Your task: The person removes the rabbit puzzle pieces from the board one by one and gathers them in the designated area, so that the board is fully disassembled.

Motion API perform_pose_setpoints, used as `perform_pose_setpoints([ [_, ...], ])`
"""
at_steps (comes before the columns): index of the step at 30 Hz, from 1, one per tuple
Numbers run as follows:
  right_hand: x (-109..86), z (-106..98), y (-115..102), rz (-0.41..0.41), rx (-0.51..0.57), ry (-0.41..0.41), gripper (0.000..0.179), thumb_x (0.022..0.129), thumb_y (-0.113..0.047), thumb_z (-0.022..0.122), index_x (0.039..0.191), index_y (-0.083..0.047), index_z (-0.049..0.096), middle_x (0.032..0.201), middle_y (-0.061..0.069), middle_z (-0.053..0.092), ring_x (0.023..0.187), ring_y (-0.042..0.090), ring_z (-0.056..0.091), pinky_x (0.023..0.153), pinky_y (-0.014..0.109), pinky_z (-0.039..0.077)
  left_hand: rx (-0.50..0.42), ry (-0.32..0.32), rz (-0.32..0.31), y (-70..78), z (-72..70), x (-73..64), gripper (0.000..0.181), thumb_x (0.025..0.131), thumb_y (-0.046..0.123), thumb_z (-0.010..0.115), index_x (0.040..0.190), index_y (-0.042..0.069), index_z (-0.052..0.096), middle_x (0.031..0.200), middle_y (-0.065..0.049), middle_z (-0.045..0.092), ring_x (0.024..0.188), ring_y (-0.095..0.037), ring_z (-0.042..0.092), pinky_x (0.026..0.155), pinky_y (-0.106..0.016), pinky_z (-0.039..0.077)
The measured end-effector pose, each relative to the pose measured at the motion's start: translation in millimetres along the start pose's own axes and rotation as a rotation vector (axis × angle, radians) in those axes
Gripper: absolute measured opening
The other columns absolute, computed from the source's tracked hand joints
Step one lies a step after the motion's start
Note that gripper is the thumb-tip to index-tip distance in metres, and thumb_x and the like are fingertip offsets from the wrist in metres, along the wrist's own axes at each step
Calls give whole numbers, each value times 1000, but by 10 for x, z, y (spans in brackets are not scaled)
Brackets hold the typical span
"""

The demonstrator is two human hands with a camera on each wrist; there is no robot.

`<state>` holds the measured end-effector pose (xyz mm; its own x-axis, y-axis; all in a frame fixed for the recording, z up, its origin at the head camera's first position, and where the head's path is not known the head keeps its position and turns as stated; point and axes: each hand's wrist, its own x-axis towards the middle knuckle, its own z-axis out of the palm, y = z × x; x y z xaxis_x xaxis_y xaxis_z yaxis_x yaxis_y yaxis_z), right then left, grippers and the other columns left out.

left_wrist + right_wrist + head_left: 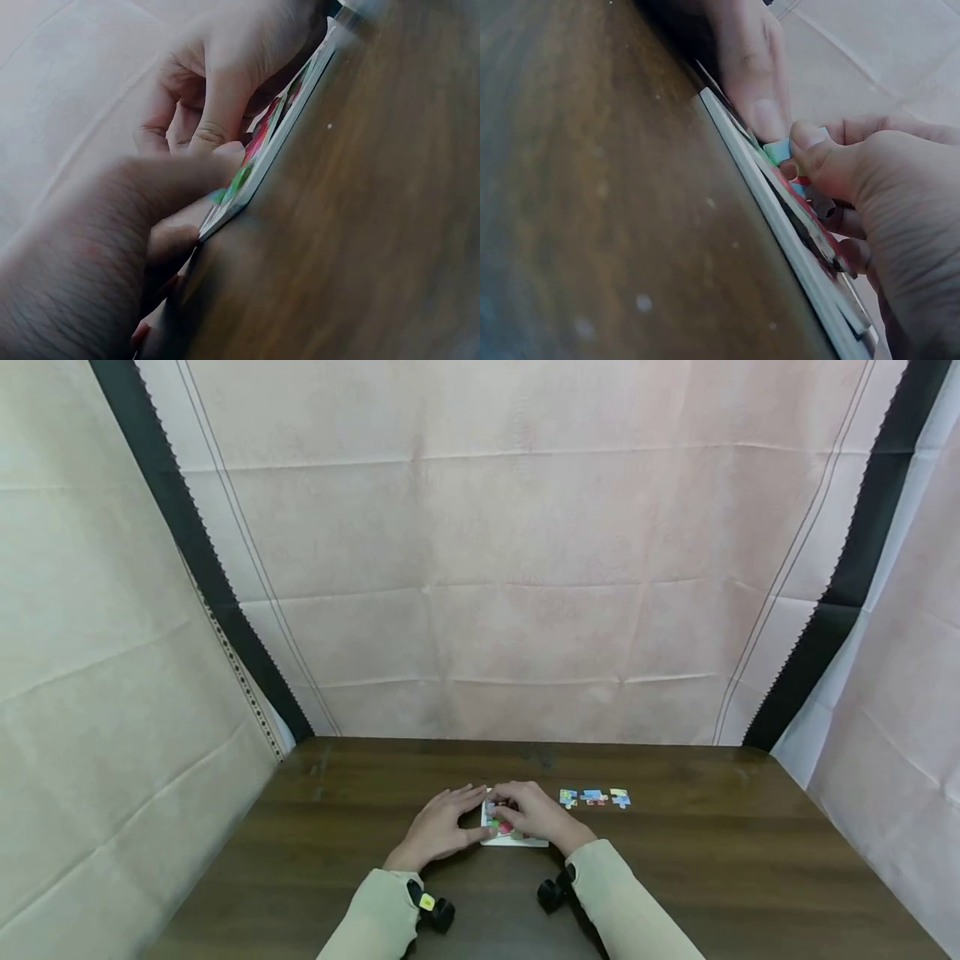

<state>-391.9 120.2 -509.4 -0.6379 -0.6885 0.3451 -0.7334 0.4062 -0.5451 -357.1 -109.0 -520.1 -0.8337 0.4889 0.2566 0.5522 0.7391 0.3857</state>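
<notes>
A jigsaw puzzle in a white-edged tray lies on the table between both hands, with red, green and blue patches showing. My left hand rests at the tray's left side, its fingers stretched out and its thumb reaching over the near left corner. Over the tray, my right hand pinches a light blue and green puzzle piece between thumb and forefinger. In the right wrist view that piece is close over the picture, near the left hand's thumb. Part of the picture is hidden under the right hand.
Three loose puzzle pieces, a left one, a middle one and a right one, lie in a row right of the tray. The brown wooden table meets pale cloth walls at its back and sides.
</notes>
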Motion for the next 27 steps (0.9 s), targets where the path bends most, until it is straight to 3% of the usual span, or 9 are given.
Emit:
perform_pose_setpoints([
  [4, 1, -9, -17, 37, 11, 1, 16, 101, -23, 63, 114, -19, 72, 89, -13, 67, 60, 3, 58, 59, 22, 53, -12, 2, -17, 13, -7, 7, 80, 90, 68, 61, 151, 19, 48, 154, 2, 46, 146, -20, 36, 120, -52, 22],
  [10, -3, 1, -60, 190, 93, 47, 14, 101, -22, 64, 112, -20, 74, 80, -10, 67, 40, 11, 49, 42, 28, 48, -30, -12, -18, 35, -29, 16, 80, 89, 68, 61, 151, 19, 49, 154, 2, 46, 146, -21, 36, 120, -52, 22],
  [16, 8, 3, -117, 253, 151, 70, 14, 101, -20, 63, 109, -17, 75, 81, -8, 68, 38, 13, 49, 36, 30, 47, -36, -19, -26, 31, -35, 22, 81, 88, 70, 60, 152, 21, 48, 155, 3, 45, 147, -20, 35, 120, -52, 22],
  [20, -7, -10, -121, 163, 67, 50, 14, 101, -19, 64, 109, -17, 75, 83, -10, 68, 41, 8, 51, 39, 26, 48, -25, -22, -14, 21, -24, 22, 79, 89, 68, 61, 152, 22, 47, 155, 5, 45, 147, -20, 35, 120, -52, 22],
  [24, -26, -48, -99, 13, -19, 30, 14, 99, -16, 67, 110, -15, 75, 89, -10, 69, 53, 2, 56, 49, 21, 51, -12, -21, -7, 20, -21, 29, 78, 90, 65, 62, 152, 21, 47, 155, 5, 45, 146, -20, 35, 120, -53, 23],
  [27, -36, -82, -88, -41, -32, 4, 17, 98, -14, 68, 114, -13, 75, 96, -7, 71, 67, 0, 60, 61, 21, 54, -17, -10, 0, 23, -20, 44, 77, 90, 64, 64, 151, 20, 48, 154, 4, 46, 146, -20, 36, 120, -53, 23],
])
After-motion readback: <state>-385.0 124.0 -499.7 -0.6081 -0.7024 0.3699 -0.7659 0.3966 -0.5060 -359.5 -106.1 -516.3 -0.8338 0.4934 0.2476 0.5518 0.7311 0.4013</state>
